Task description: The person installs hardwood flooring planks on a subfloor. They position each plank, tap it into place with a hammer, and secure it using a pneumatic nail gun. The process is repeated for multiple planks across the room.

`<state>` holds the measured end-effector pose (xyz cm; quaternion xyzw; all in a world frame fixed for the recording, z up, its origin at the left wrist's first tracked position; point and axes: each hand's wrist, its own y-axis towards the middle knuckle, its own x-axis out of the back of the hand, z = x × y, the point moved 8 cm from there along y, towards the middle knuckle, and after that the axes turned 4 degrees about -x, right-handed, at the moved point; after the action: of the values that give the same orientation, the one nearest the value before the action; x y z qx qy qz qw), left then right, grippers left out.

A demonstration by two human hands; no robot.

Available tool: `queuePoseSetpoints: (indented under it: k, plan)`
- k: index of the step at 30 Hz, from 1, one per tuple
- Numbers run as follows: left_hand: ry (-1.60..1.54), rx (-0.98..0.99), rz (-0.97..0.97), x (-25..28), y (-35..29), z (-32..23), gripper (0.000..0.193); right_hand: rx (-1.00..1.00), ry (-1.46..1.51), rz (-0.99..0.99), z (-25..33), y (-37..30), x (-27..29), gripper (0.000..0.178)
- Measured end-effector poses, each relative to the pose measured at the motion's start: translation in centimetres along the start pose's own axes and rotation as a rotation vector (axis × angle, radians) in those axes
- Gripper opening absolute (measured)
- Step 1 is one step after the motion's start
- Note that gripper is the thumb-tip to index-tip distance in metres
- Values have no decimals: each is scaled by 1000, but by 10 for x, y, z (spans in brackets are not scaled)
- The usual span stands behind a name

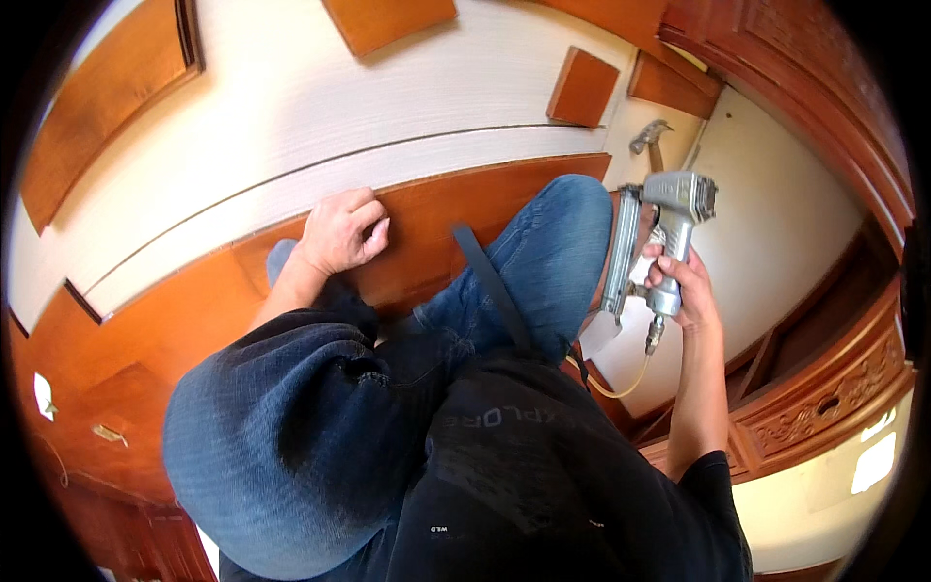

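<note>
My right hand [690, 281] is wrapped round the grip of a silver air nail gun [676, 199], held upright by my right knee. An air fitting at the base of its grip joins a thin pale hose [635, 385]. My left hand [341, 233] is curled closed over a long varnished wood board [427, 209], near its far edge. Whether the curled fingers hold anything is hidden. A claw hammer [651, 139] is just beyond the nail gun, its handle partly covered by the gun.
Pale panels [291, 107] stretch along the far side. Short brown wood pieces [585, 87] and a larger board [107, 107] lie on them. Carved wooden furniture [824, 393] curves round the right side. My bent legs [543, 262] are over the long board. A dark strap [490, 281] crosses there.
</note>
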<state>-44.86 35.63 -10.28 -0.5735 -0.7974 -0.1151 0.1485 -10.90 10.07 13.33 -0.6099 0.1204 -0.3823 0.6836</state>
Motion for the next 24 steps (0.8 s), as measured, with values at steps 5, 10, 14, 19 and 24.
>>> queuePoseSetpoints:
  k: [5,10,14,19,24]
  plan:
    - [31,-14,-10,-3,-3,-2,11,58,376,97,-84,-32,63,46]
    - [-95,110,52,5,-4,6,12,-51,410,-52,-209,-16,105,39]
    - [172,201,168,39,-27,6,13,29,221,-129,-250,-11,102,30]
    - [277,427,120,98,-67,16,15,417,-233,-216,-150,-27,92,36]
    - [263,440,12,97,-38,3,17,506,-320,48,-15,-42,44,44]
